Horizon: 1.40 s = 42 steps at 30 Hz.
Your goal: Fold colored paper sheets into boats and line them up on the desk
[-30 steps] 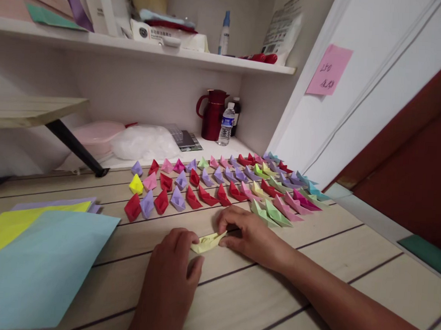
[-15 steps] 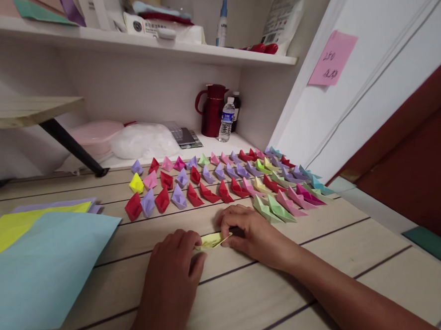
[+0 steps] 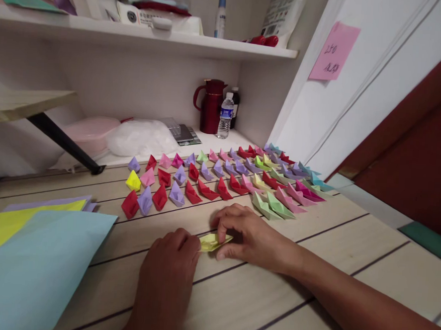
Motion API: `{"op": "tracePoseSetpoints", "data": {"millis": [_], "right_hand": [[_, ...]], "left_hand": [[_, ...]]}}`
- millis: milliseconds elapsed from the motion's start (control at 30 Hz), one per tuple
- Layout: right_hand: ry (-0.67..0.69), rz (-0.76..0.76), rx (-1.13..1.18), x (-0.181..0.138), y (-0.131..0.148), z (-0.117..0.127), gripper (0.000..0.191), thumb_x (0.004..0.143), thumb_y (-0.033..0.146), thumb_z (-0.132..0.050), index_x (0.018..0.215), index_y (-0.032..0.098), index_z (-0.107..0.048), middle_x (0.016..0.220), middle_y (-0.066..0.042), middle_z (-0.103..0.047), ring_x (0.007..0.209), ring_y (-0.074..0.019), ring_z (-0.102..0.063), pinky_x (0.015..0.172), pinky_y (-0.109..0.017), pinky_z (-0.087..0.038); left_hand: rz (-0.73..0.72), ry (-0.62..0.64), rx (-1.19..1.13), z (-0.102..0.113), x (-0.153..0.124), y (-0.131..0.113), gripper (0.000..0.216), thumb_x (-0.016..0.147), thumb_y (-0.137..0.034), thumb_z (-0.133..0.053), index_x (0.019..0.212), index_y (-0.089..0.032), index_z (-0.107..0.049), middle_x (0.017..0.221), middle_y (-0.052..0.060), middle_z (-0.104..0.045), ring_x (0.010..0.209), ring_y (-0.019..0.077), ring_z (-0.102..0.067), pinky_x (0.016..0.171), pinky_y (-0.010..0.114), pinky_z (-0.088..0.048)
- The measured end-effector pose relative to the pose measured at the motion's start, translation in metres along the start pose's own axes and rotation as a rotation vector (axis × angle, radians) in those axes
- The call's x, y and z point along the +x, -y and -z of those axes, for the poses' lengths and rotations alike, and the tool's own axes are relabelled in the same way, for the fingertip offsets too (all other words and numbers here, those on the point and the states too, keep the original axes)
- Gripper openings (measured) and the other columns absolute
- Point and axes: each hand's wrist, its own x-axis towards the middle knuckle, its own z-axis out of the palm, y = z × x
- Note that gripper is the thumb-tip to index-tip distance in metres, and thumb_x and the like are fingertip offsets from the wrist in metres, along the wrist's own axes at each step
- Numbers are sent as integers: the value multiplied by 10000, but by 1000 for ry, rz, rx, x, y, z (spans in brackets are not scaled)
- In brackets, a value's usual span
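Left hand (image 3: pixel 167 276) curled, fingertips pinching the 9 o'clock end of the yellow folded paper (image 3: pixel 213 241). Right hand (image 3: pixel 246 236) fingers bent, thumb and forefinger pinching its 3 o'clock end. Paper sits on the wooden surface (image 3: pixel 349 252) between both hands, long axis 9–3, slightly tilted up at 3. Paper boats (image 3: pixel 223 182) in rows at 12. Paper sheets (image 3: pixel 31 258) at 9.

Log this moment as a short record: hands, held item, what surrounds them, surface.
Left hand: left hand pinches one end of the yellow folded paper.
Right hand: right hand pinches the other end.
Behind hands: rows of paper boats, red, purple, pink, green.
Left side: flat paper sheets, blue on top, yellow beneath.
Surface: wooden planks.
Back shelf: red jug, water bottle.
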Motion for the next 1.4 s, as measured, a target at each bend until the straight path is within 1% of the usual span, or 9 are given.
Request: {"op": "tracePoseSetpoints", "data": {"millis": [133,233,400,533,667,800,933,1100,1400], "right_hand": [[0,-16,6,0,3,2,174,810,332,-765,836,203,-650,957,-31,-695,922,-200,-594,876,-338,-413],[1,-29,-4,0,4,3,113,818,244,-744,880,208,-657,951,-28,-697,916,-200,-595,873,-336,-424],[-16,-19,-1,1,4,3,150,815,184,-723,949,207,-658,929,-31,-696,888,-194,-607,841,-321,-452],[-21,28,56,2,3,2,131,820,119,-693,912,202,-650,947,-31,-696,871,-173,-621,824,-296,-470],[-2,103,121,2,3,0,221,784,72,-713,933,209,-622,1044,-41,-679,941,-168,-622,838,-275,-476],[3,146,110,1,2,-3,277,759,44,-725,942,217,-609,1070,-39,-664,990,-168,-622,879,-273,-470],[-32,143,107,0,-1,-6,259,749,40,-728,903,211,-608,1139,-56,-637,1045,-175,-621,902,-278,-467],[-18,131,31,-1,-2,-7,201,773,66,-725,883,214,-643,1129,-50,-639,1107,-181,-610,949,-303,-441],[-17,87,-81,-1,3,-9,78,824,157,-715,877,212,-700,1188,-57,-665,1064,-206,-646,970,-361,-439]], "left_hand": [[-51,-61,47,-4,-2,0,182,896,-109,-522,832,-240,-631,871,-7,-619,788,176,-570,710,330,-409],[-52,-108,72,-5,-4,-2,186,890,-103,-539,819,-240,-643,867,-11,-621,756,164,-558,689,320,-394],[-116,-157,108,-5,-5,-4,231,834,-54,-574,794,-267,-656,835,-27,-620,717,155,-530,640,309,-358],[-169,-168,130,-6,-5,-3,303,786,-6,-556,807,-289,-662,816,-33,-620,677,146,-510,627,302,-353],[-148,-153,78,-7,-5,-2,241,816,-62,-562,823,-277,-670,849,-18,-623,727,147,-544,665,297,-386],[-165,-139,66,-7,-5,-1,211,843,-82,-561,838,-268,-662,853,-11,-618,737,149,-556,663,296,-398],[-170,-114,79,-8,-5,0,188,853,-97,-568,850,-266,-650,860,-11,-616,734,152,-563,643,291,-407],[-178,-131,74,-11,-5,1,212,860,-79,-545,853,-263,-651,845,-12,-603,732,148,-563,652,291,-420],[-180,-129,77,-7,-6,-2,204,861,-85,-557,853,-262,-659,870,-2,-624,765,159,-569,674,296,-417]]}}
